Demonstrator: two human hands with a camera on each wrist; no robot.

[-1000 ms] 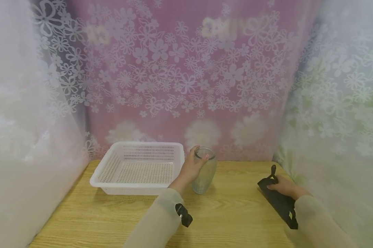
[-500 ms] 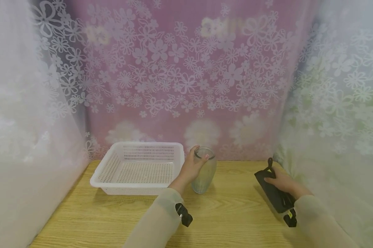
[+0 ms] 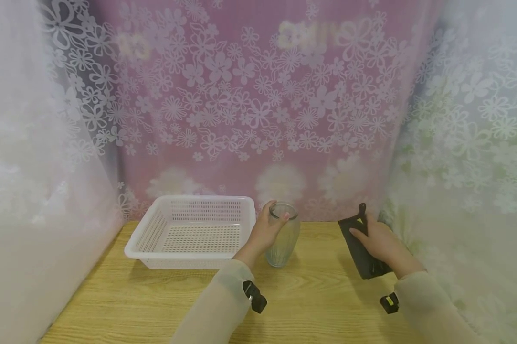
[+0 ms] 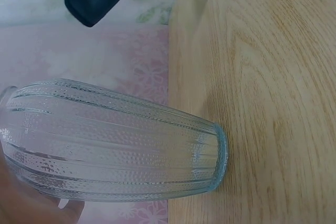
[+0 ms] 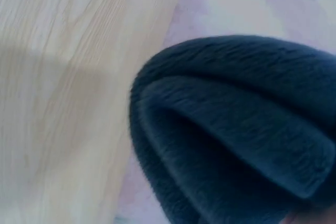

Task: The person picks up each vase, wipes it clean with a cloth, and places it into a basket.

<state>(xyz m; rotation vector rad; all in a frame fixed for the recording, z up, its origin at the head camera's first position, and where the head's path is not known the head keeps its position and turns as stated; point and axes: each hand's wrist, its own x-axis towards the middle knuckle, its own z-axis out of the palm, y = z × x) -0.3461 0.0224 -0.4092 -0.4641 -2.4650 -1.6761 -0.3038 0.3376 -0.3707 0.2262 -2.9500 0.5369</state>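
A ribbed clear glass vase point(image 3: 282, 248) stands upright on the table, right of the basket. My left hand point(image 3: 264, 234) grips it by the upper part, thumb at the rim and fingers around the far side. The left wrist view shows the vase's point(image 4: 115, 140) dimpled wall down to its base on the wood. Off to the right, my right hand point(image 3: 380, 241) holds a folded dark cloth point(image 3: 360, 251) above the table, thumb on the near face. A hanging loop sticks up from its top corner. Up close the cloth point(image 5: 236, 108) looks plush, with thick rounded folds.
A white plastic basket point(image 3: 181, 257) with slotted sides sits at the left, close to my left forearm. The wooden table point(image 3: 318, 296) is bordered by a pink flowered curtain point(image 3: 258, 119) behind and pale sheets on both sides.
My right hand has carried the folded cloth up and left, toward the vase, and its lower end has lifted. The left hand and the vase have stayed in place.
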